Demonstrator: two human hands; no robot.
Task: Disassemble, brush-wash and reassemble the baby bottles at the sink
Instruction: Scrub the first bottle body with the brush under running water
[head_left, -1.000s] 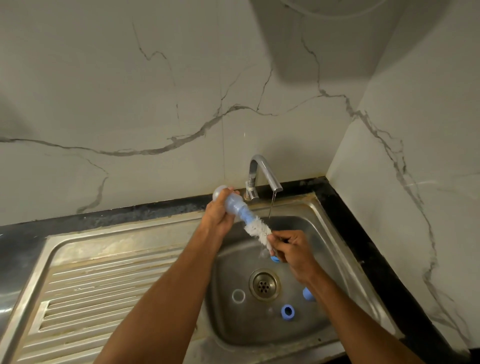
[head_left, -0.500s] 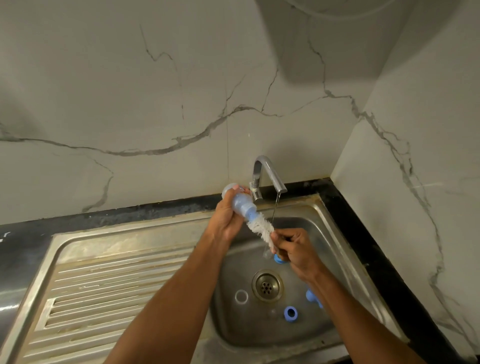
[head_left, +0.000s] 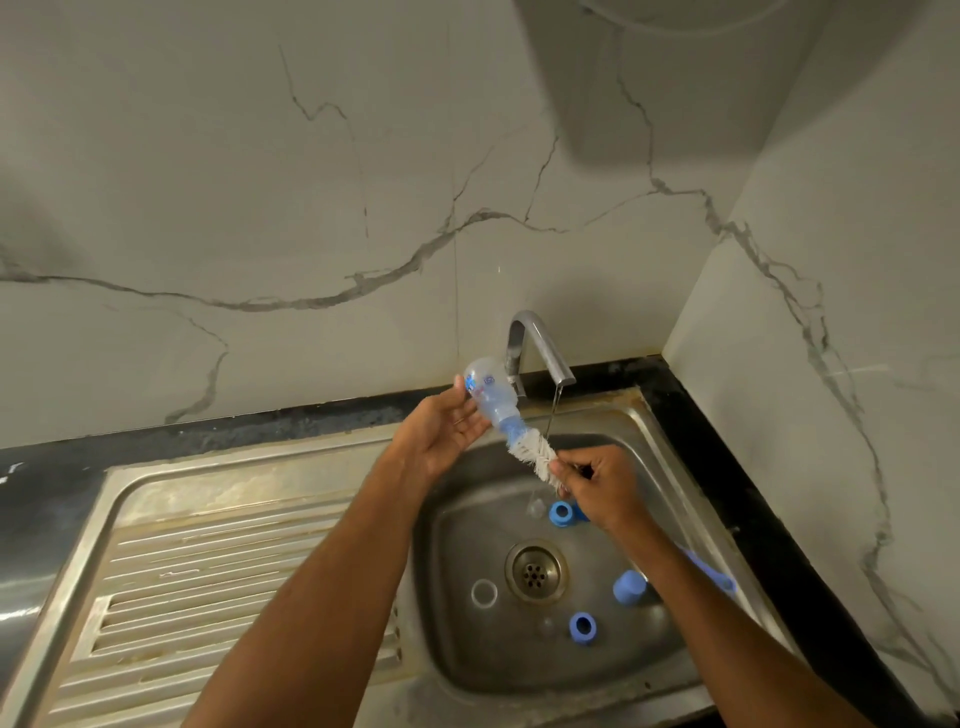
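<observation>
A clear baby bottle (head_left: 488, 395) with blue print lies tilted over the sink, neck pointing down to the right. My left hand (head_left: 441, 434) holds it from the left, thumb along its side and fingers loosely under it. A bottle brush's white bristles (head_left: 532, 451) stick out of the blue-tinted neck. My right hand (head_left: 602, 488) pinches the brush just below the bristles; its blue handle (head_left: 711, 571) shows past my forearm. Two blue screw rings (head_left: 561, 513) (head_left: 582, 627), a blue cap (head_left: 629, 587) and a clear ring (head_left: 484, 593) lie in the basin.
The chrome faucet (head_left: 540, 348) runs a thin stream just right of the bottle neck. The steel sink (head_left: 452, 649) has a drain (head_left: 535, 570) at its middle and a ribbed drainboard (head_left: 208, 597) on the left. Marble walls close the back and right.
The brush has slid further out of the bottle, so more bristles show. My left hand has loosened from a full wrap to a lighter hold.
</observation>
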